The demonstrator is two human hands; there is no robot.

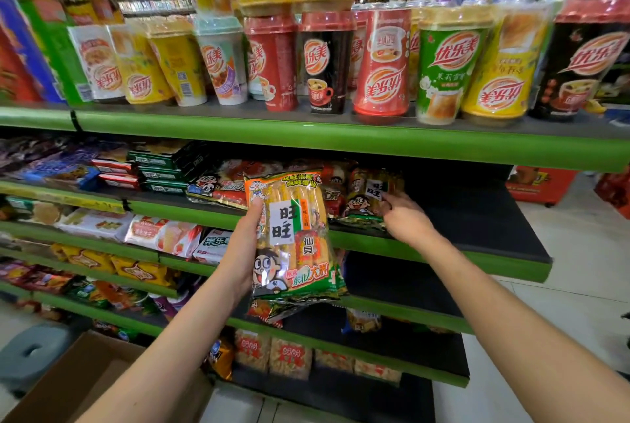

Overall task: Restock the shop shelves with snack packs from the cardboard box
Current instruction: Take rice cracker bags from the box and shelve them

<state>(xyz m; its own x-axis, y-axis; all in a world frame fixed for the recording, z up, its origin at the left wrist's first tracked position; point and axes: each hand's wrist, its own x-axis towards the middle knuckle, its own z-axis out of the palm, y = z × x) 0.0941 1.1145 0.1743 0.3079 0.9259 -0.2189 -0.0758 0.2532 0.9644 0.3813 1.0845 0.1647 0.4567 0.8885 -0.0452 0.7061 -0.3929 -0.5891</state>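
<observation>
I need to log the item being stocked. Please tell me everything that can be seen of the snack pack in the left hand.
The snack pack is a glossy plastic bag, mostly clear over yellow rice crackers, with an orange top band, a green bottom band, a white label with black characters and a cartoon child's face. It looks sealed and full. It is held upright, slightly tilted, in front of the second shelf. The left hand grips its left edge, thumb on the front. Its lower edge overlaps other packs behind it.
</observation>
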